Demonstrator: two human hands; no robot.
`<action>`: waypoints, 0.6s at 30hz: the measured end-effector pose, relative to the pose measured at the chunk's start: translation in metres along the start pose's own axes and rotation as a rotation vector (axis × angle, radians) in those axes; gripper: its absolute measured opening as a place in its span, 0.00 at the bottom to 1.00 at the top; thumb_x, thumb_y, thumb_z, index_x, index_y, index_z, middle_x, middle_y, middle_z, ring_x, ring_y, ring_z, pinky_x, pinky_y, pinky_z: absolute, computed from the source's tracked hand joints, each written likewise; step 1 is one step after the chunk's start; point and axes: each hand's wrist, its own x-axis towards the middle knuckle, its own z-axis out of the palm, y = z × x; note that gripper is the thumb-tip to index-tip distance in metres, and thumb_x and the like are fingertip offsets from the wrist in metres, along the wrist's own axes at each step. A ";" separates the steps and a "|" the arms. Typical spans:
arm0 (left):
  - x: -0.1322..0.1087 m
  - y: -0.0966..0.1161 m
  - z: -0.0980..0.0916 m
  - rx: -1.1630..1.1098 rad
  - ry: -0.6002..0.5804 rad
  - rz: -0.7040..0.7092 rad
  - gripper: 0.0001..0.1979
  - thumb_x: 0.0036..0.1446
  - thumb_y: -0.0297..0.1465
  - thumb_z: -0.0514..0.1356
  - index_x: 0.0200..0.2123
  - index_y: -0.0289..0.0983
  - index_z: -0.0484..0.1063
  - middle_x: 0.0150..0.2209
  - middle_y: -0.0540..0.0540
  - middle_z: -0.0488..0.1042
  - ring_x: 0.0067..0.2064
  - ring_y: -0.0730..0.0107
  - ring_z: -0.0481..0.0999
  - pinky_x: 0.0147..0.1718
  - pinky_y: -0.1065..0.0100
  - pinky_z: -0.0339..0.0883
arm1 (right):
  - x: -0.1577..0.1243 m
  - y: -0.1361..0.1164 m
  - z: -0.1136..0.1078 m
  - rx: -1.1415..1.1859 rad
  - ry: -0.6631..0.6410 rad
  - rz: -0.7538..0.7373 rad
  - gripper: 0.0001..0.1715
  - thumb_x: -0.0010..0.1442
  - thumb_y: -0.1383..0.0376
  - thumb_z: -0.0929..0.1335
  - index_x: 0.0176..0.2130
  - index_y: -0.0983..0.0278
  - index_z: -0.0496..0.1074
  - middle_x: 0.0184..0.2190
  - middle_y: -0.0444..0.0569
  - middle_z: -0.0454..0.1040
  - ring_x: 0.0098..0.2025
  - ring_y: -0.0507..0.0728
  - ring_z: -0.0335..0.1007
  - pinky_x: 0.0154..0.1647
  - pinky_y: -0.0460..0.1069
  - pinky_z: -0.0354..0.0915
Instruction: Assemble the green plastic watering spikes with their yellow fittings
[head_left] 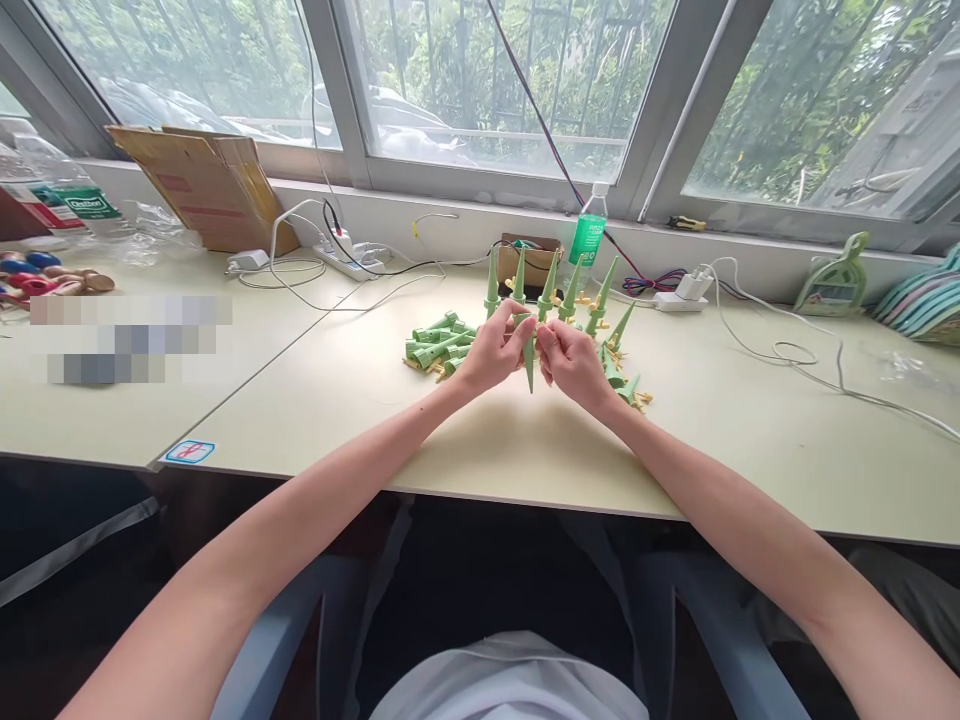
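Note:
My left hand [493,350] is closed round the upper end of a green plastic watering spike [531,368], whose tip points down above the table. Close against its side, my right hand [574,362] is pinched shut; what lies between its fingertips is hidden. Behind my hands several like spikes [551,275] stand tip up in a curved row, with small yellow valve pieces [583,298] on them. A heap of loose green spikes [439,345] lies left of my hands. More spikes and yellow pieces [641,400] lie by my right wrist.
A green-labelled bottle [589,235] stands at the back by a small cardboard box [531,268]. White cables and a power strip [349,258] run along the window wall. A folded carton [206,190] leans at left. At right are a charger [682,292] and a green dustpan-like item [834,280].

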 end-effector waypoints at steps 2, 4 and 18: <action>-0.002 0.000 0.001 0.026 0.013 0.027 0.14 0.63 0.45 0.51 0.37 0.40 0.59 0.21 0.56 0.63 0.18 0.80 0.60 0.19 0.75 0.55 | 0.000 0.000 0.001 0.039 -0.013 0.023 0.29 0.62 0.41 0.60 0.26 0.61 0.58 0.14 0.38 0.57 0.14 0.49 0.57 0.16 0.45 0.54; -0.004 0.000 0.001 0.112 0.038 0.061 0.14 0.63 0.45 0.50 0.36 0.39 0.60 0.21 0.56 0.63 0.19 0.79 0.60 0.20 0.75 0.55 | -0.001 0.001 0.003 0.101 -0.022 0.056 0.30 0.61 0.40 0.60 0.24 0.60 0.56 0.14 0.38 0.55 0.13 0.48 0.55 0.14 0.45 0.52; -0.004 0.000 -0.005 0.468 0.073 0.280 0.12 0.65 0.40 0.51 0.43 0.39 0.64 0.28 0.51 0.69 0.24 0.76 0.63 0.28 0.72 0.61 | 0.003 0.004 0.010 0.422 -0.064 0.197 0.32 0.60 0.40 0.61 0.21 0.60 0.50 0.11 0.37 0.51 0.11 0.47 0.47 0.10 0.45 0.43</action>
